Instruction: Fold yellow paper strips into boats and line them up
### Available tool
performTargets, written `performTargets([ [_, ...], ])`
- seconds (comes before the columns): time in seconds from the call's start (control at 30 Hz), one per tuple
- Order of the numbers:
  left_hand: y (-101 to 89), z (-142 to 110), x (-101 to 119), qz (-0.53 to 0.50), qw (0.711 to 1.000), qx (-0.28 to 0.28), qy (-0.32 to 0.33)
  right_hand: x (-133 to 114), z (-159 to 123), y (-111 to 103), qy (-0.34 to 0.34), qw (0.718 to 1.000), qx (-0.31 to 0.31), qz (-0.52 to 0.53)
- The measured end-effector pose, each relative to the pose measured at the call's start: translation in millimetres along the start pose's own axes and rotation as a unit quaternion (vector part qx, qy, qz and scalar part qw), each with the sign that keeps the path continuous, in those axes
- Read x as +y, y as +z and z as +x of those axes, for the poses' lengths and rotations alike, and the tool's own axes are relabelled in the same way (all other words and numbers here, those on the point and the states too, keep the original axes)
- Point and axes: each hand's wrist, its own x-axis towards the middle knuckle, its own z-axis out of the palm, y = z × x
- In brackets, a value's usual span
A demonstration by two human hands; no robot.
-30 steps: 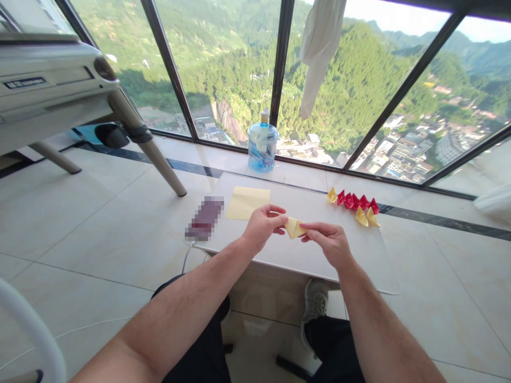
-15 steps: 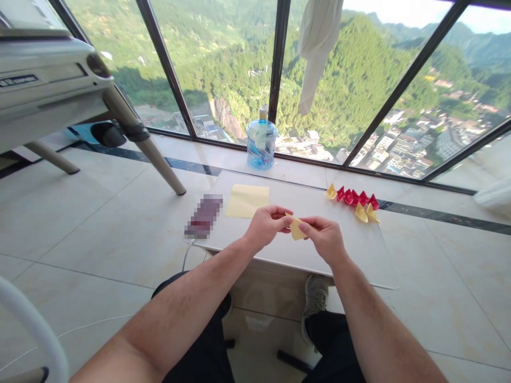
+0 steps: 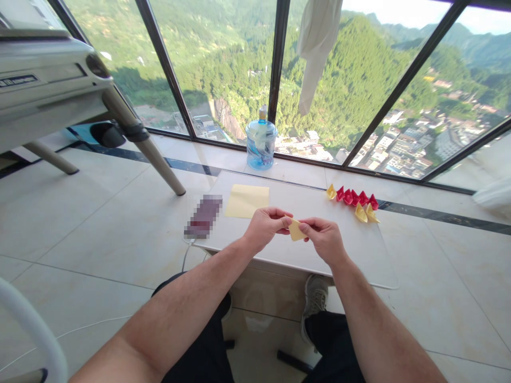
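Observation:
A small folded yellow paper [image 3: 296,231] is pinched between my two hands, above the near part of the low white table [image 3: 303,255]. My left hand [image 3: 268,226] grips its left edge between thumb and fingers. On the other side, my right hand [image 3: 322,235] is closed on the right edge, thumb on top. A flat sheet of yellow paper [image 3: 246,200] lies on the table beyond my left hand. To the far right sit several red paper boats [image 3: 355,197] in a row, with yellow paper boats [image 3: 361,213] beside them.
A blurred-out phone [image 3: 203,217] with a white cable lies at the table's left end. Behind the table, a blue water jug [image 3: 261,143] stands by the window. A grey machine on legs [image 3: 51,80] is at the left. My shoe [image 3: 316,298] is under the table edge.
The folded yellow paper has turned slightly and looks smaller between my fingers. Both hands keep their hold and have barely shifted.

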Motion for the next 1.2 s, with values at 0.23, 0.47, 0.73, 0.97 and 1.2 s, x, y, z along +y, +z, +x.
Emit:
performTargets([
  [0.23,1.5,0,0,-0.009,1.000,0.021,-0.009,1,-1,2,-0.008,1.000,0.002,-0.022],
  [0.47,1.3,1,-3,0.001,0.999,0.036,-0.006,1,-1,4,-0.015,0.999,0.005,-0.044],
  [0.73,1.9,0,-3,0.024,0.999,0.039,-0.010,2,-2,6,-0.018,0.998,0.010,-0.057],
  [0.97,-0.9,2,-4,0.160,0.986,0.037,0.039,-1,-3,9,-0.038,0.994,0.010,-0.098],
  [1.2,2.7,2,-10,0.189,0.979,0.061,0.046,-1,-2,15,-0.042,0.992,0.025,-0.112],
])
